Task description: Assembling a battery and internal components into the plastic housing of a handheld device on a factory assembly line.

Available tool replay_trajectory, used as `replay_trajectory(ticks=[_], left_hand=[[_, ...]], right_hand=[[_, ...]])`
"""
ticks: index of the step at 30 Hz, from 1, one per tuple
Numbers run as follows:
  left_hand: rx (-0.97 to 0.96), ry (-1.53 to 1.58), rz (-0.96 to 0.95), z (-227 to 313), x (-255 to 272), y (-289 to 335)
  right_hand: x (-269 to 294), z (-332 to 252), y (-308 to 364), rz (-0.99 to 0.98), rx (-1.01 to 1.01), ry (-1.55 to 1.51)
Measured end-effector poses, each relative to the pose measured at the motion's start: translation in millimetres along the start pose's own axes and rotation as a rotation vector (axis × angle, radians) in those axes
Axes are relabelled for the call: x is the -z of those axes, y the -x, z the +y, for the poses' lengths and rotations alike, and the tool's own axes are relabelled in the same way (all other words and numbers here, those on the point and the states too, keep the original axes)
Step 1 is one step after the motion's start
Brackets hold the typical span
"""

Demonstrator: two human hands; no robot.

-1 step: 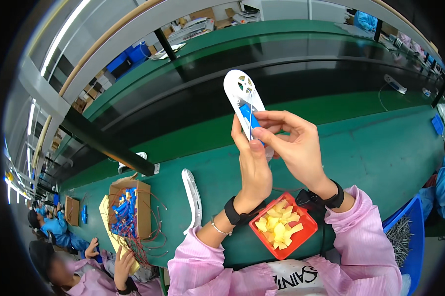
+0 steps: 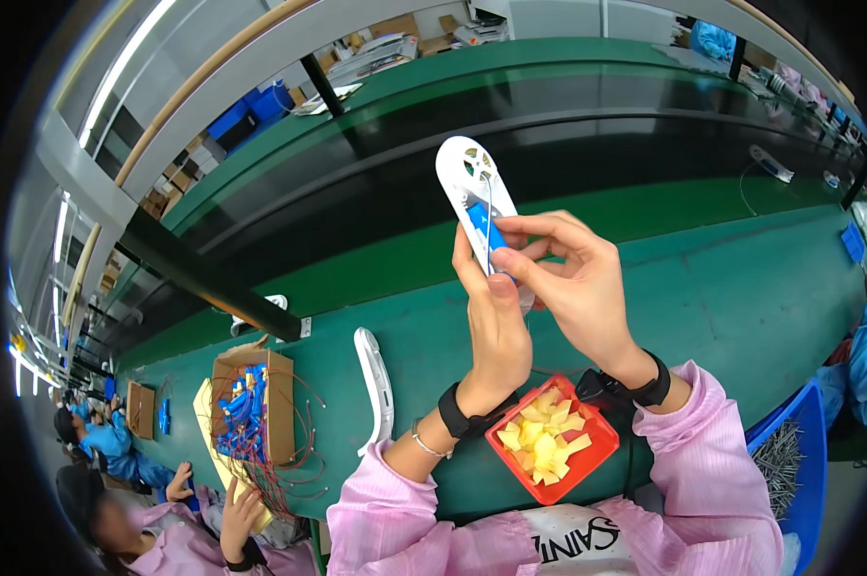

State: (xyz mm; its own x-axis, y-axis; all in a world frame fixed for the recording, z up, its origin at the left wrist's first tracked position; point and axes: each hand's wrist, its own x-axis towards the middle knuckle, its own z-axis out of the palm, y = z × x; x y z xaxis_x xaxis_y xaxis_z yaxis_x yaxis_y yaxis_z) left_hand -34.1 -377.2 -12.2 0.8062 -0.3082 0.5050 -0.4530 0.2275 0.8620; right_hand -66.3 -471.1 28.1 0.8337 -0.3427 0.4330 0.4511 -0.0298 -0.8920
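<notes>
Above the bench I hold a white elongated plastic housing with a round vented end pointing up and away. A blue cylindrical battery lies inside it, and a thin pale wire runs along its length. My left hand is closed round the lower part of the housing from the left. From the right, my right hand pinches at the battery and wire with thumb and forefinger. The housing's lower end is hidden by my fingers. Below my wrists stands a red tray of small yellow pieces.
Left of my arms lies another white housing. Beyond it, a cardboard box holds blue batteries with trailing red wires. A blue bin of metal screws or nails is at right. A dark post rises left; a co-worker's hand is lower left.
</notes>
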Motion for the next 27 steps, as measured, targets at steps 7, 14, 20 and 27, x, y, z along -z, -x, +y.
replay_trajectory(ticks=[7,14,20,27], left_hand=[[-0.074,-0.062,-0.016,-3,4,2],[0.201,0.203,-0.081,11,27,-10],[0.206,0.096,-0.144,17,25,0],[0.341,0.053,-0.238,18,30,-12]], right_hand=[[-1,1,3,-0.059,0.062,0.132],[8,16,-6,0.066,0.092,0.143],[5,17,-7,-0.124,-0.158,-0.402],[10,19,-12,-0.080,-0.294,-0.418]])
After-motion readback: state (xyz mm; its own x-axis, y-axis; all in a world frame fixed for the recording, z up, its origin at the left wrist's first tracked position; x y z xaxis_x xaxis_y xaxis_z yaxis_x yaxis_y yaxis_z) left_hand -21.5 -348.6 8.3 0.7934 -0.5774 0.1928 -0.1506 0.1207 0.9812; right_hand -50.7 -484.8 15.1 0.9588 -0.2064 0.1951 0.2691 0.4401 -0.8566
